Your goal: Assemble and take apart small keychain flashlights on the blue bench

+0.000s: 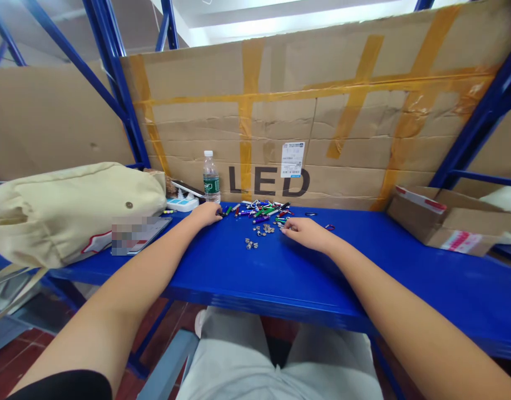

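Observation:
My left hand [208, 214] rests on the blue table left of a pile of small coloured metal tubes and clips [266, 210]. Its fingers are curled together by a small dark piece, too small to name. At the pile's right front, my right hand [304, 231] has its fingertips pinched together low over the table; what they hold, if anything, is hidden. Small round silvery pieces [268, 228] lie between the hands, and a little group of shiny metal bits [251, 244] sits nearer me. A red clip [330, 227] lies beyond my right wrist.
A clear water bottle [211, 180] stands behind my left hand. At the left are a cream bag [75, 194], a flat tablet-like thing [144, 233] and a white box [182, 204]. An open cardboard box [451, 222] stands right. Taped cardboard [188, 133] walls the back.

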Tool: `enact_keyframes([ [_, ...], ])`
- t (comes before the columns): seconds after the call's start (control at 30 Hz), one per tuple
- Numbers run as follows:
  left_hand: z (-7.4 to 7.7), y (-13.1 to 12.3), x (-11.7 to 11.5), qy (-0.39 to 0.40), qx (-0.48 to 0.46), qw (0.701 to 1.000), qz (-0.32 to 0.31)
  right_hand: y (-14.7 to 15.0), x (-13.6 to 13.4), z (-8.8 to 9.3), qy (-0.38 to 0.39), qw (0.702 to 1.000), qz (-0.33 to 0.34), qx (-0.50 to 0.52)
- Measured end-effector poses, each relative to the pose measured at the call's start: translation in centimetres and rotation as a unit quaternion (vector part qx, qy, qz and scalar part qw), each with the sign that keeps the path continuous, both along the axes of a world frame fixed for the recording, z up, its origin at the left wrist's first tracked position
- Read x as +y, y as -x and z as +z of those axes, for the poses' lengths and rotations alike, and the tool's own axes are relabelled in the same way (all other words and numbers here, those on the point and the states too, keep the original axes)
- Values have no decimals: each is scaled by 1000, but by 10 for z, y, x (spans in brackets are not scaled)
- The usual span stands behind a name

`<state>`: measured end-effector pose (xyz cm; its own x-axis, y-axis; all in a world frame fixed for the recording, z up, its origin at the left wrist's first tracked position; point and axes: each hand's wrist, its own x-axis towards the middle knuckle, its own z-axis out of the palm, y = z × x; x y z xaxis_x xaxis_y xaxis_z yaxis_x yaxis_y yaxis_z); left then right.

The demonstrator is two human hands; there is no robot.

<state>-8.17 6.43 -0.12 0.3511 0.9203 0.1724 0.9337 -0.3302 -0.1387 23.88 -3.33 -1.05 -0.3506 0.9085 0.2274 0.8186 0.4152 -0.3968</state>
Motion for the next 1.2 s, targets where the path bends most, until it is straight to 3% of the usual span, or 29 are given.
enact_keyframes([
  [0.1,-3,1,0,-4,-10,1000,1,1,0,-3,-15,1000,-16,-13],
  [0.23,3,-9,-8,-8,-38,999,-19,8,0,-4,-49,997,-13,-51],
  [0.33,11,-21,-21,-28,-136,986,-95,17,1,-6,-89,992,13,-92],
  [0.43,16,-33,-34,-29,-257,949,-179,23,2,-8,-92,986,35,-131],
  [0.53,16,-43,-44,10,-319,918,-237,24,2,-9,-79,986,44,-139],
  [0.63,12,-48,-49,76,-314,908,-265,22,3,-9,-82,990,28,-114],
  [0.77,3,-51,-48,142,-247,923,-259,17,7,-13,-77,993,10,-93],
  [0.97,-3,-55,-47,171,-236,920,-261,15,9,-14,-114,993,15,-15],
  [1.1,-2,-63,-54,202,-293,891,-281,23,0,-7,-194,970,33,145],
  [1.2,-2,-71,-61,238,-353,849,-313,30,-8,-3,-240,949,80,187],
])
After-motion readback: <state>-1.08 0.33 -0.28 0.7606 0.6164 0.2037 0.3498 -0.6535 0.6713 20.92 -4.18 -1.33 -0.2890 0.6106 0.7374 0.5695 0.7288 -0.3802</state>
